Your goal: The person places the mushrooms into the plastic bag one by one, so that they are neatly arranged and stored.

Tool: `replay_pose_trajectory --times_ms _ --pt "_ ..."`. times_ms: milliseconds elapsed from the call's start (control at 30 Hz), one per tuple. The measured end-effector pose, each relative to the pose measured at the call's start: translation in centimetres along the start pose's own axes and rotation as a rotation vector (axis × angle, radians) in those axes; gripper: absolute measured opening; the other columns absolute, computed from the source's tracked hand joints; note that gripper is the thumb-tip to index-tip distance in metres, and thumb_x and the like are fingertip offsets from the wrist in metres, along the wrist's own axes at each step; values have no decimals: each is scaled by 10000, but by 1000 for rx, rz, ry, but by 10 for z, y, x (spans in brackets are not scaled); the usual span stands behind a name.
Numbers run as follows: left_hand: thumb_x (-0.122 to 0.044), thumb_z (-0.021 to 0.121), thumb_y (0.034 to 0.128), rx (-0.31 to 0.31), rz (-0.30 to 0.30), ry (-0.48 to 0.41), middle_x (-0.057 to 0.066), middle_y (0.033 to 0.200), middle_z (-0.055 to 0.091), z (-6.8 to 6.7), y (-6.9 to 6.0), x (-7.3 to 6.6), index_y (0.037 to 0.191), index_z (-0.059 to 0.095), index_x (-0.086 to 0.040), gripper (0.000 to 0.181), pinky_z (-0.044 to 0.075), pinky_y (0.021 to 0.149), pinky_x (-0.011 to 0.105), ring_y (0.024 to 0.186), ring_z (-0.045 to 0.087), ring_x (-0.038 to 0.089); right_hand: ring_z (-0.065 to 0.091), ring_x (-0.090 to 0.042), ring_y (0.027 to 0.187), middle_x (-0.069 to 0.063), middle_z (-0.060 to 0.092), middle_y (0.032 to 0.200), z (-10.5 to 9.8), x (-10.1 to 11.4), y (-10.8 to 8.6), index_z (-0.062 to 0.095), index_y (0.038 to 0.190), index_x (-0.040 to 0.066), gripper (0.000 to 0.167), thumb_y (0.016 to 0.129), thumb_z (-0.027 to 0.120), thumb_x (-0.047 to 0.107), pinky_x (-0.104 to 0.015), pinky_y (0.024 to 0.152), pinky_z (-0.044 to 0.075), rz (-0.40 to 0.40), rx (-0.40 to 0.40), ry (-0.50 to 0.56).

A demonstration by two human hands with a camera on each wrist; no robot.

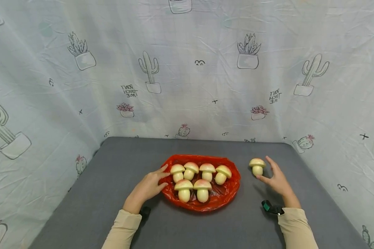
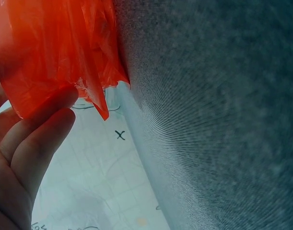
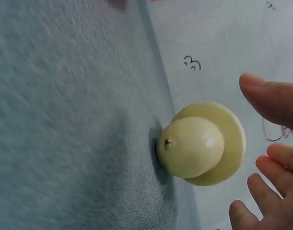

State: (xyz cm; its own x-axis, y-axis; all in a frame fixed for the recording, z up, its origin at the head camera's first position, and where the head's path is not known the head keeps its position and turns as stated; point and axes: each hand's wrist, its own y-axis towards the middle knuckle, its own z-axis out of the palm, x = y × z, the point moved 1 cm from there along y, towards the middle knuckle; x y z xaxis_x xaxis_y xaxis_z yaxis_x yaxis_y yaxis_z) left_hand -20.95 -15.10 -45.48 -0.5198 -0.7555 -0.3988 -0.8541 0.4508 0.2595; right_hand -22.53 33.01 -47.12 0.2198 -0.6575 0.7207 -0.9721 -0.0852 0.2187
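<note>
A red plastic bag [image 1: 216, 204], its mouth spread wide, lies on the grey table with several toy mushrooms [image 1: 202, 190] inside. At its left edge, my left hand [image 1: 149, 185] touches the plastic with fingers spread. The left wrist view shows fingertips against the crinkled red plastic [image 2: 55, 52]; part of that hand is hidden behind it. To the right of the bag, a single toy mushroom [image 1: 257, 166] with a pale stem and yellowish-red cap rests on the table. My right hand [image 1: 277, 180] is beside it, thumb and fingers apart, and a gap shows between them and the mushroom [image 3: 199, 143].
Grey tabletop [image 1: 137, 152] surrounds the bag. A white curtain [image 1: 180, 83] printed with potted cacti hangs behind and along both sides. Each wrist wears a dark strapped device, the right one [image 1: 272, 208] with a green patch.
</note>
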Motion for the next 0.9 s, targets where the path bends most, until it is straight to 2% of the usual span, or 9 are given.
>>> replay_pose_trajectory --times_ms 133,300,533,900 --pt "-113 726 827 -3 1 2 157 1434 459 0 0 0 1197 659 -18 388 502 905 423 1162 579 329 189 -622 1290 -349 86 1516 -1 -5 7 72 1511 -28 969 825 732 158 -704 986 251 30 76 -9" --pt "-115 723 831 8 -21 3 149 1434 463 2 -1 1 1203 658 -25 389 500 906 422 1172 572 328 177 -624 1293 -360 69 1512 2 -10 13 51 1514 -23 976 829 722 160 -714 976 247 32 124 8" --pt "-119 722 832 8 -13 4 154 1428 469 4 -2 1 1198 661 -25 383 494 917 427 1178 568 331 153 -565 1335 -395 137 1472 9 -16 16 92 1476 -113 942 802 722 79 -692 1007 220 15 116 55" --pt "-130 729 827 8 -15 0 141 1430 468 0 -2 1 1201 662 -33 393 498 914 420 1182 565 323 291 -518 1236 -399 222 1403 15 -19 21 190 1447 -114 864 799 733 65 -636 936 313 12 70 -14"
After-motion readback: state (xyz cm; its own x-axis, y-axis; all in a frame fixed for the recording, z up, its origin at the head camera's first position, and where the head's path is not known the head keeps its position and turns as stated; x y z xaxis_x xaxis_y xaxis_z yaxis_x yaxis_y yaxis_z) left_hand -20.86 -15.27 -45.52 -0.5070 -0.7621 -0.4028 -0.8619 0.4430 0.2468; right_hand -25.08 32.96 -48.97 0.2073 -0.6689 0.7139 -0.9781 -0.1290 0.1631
